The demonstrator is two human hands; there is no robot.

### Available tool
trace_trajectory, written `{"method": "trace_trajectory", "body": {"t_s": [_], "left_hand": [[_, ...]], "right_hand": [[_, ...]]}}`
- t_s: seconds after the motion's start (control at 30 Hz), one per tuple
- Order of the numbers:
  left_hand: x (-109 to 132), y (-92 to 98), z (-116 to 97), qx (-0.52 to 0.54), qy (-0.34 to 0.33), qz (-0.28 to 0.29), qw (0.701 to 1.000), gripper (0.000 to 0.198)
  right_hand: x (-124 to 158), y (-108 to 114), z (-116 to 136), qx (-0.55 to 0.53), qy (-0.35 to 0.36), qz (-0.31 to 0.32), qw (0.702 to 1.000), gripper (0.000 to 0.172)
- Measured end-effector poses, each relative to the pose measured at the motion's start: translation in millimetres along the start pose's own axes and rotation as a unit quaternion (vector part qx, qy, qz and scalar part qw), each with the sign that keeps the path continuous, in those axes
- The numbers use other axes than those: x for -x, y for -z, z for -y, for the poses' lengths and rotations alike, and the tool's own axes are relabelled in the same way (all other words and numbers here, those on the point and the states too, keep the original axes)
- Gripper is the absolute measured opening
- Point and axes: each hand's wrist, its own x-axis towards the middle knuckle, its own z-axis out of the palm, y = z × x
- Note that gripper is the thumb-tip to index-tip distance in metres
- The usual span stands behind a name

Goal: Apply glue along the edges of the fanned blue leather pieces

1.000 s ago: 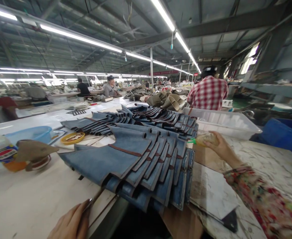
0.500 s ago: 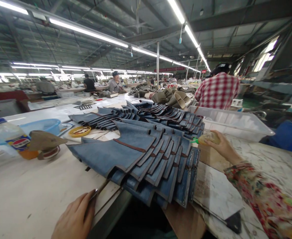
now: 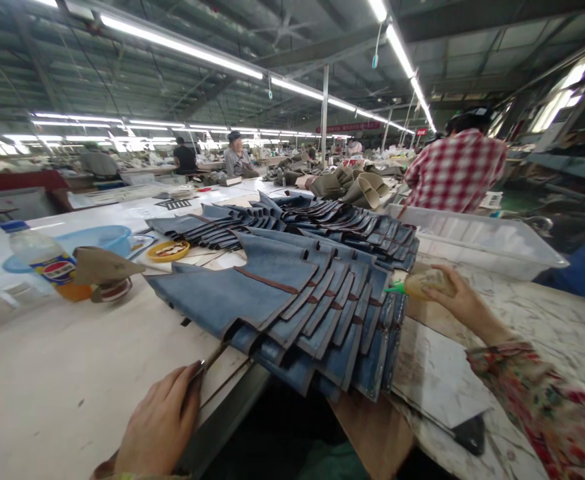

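Note:
In my right hand (image 3: 455, 293) is a squeeze bottle (image 3: 422, 285) with a green nozzle and a yellowish body. It is held tilted, the nozzle pointing left at the edge of a fanned stack of blue leather-like pieces (image 3: 272, 277). The pieces have dark edges and brown strips, and they overlap across the table's front edge. My left hand (image 3: 160, 417) rests at that edge, left of the stack, fingers curled around a slim dark tool (image 3: 192, 383) with a shiny tip. What kind of tool it is I cannot make out.
A second blue stack (image 3: 342, 220) lies behind. To the left are a drink bottle (image 3: 52, 267), a blue basin (image 3: 97, 240), a yellow dish (image 3: 168, 251) and a brown piece (image 3: 107, 267). A white plastic bin (image 3: 487, 247) stands right, near a person in a checked shirt (image 3: 457, 170).
The view has shifted slightly, so the table's contents appear further right and a little higher. Both hands keep their grips, and the squeeze bottle stays beside the blue stack.

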Motion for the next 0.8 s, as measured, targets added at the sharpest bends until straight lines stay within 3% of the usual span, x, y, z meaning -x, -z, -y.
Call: {"method": "trace_trajectory", "body": {"t_s": [0.13, 0.3, 0.47, 0.63, 0.8], "left_hand": [[0.0, -0.1, 0.1, -0.003, -0.004, -0.001, 1.000, 0.036], [-0.4, 2.2, -1.0, -0.013, -0.002, 0.003, 1.000, 0.037], [-1.5, 4.7, -3.5, -0.012, -0.003, -0.003, 1.000, 0.037], [-3.2, 6.2, -6.6, -0.016, -0.015, -0.019, 1.000, 0.035], [-2.9, 6.6, -5.6, -0.009, -0.005, -0.004, 1.000, 0.036]], "right_hand": [[10.3, 3.0, 8.7, -0.027, -0.014, 0.062, 0.998, 0.056], [15.8, 5.0, 21.0, -0.050, -0.023, 0.043, 0.998, 0.056], [17.1, 6.0, 24.3, -0.039, -0.003, 0.077, 0.996, 0.054], [17.9, 4.9, 21.8, -0.023, -0.003, 0.037, 0.999, 0.057], [31.0, 6.8, 33.0, -0.057, -0.028, 0.083, 0.995, 0.055]]}}
